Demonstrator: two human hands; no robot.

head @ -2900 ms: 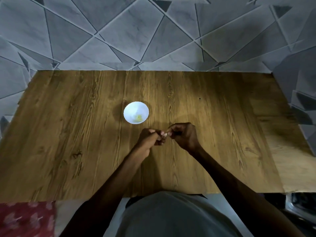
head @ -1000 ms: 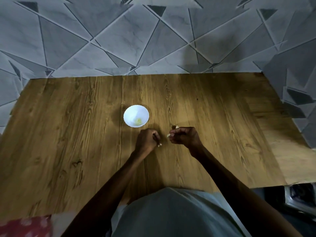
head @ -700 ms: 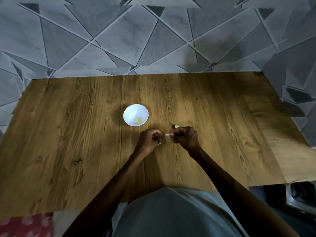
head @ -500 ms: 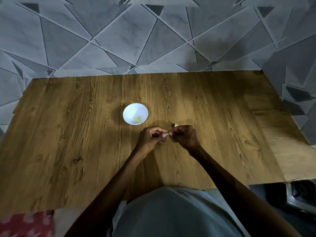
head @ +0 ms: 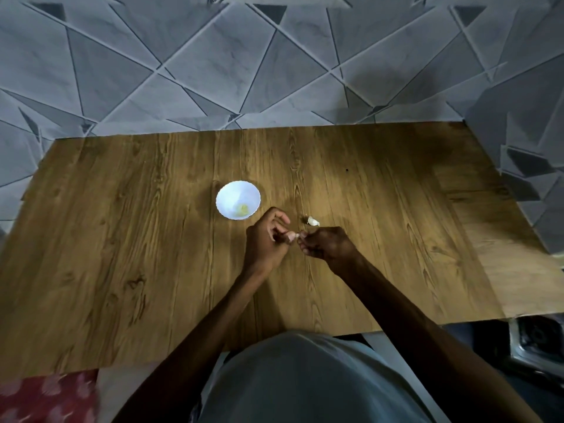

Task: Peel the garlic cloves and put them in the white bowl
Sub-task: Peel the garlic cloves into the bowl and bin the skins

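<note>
Wooden worktop [head: 122, 239], seen from above. Near its middle two hands meet: the left hand [head: 265, 239] pinches a garlic clove [head: 291, 236], and the right hand [head: 328, 242], fingers curled, pinches the clove's other end. A pale garlic piece [head: 312, 221] lies just beyond them. The white bowl [head: 229, 193] sits near the left hand on the far side, with a yellowish bit [head: 242, 209] inside.

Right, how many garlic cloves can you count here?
3 garlic cloves: one peeled in the white bowl, one on the table, one pinched between left hand and right hand; others may hide inside them.
</note>
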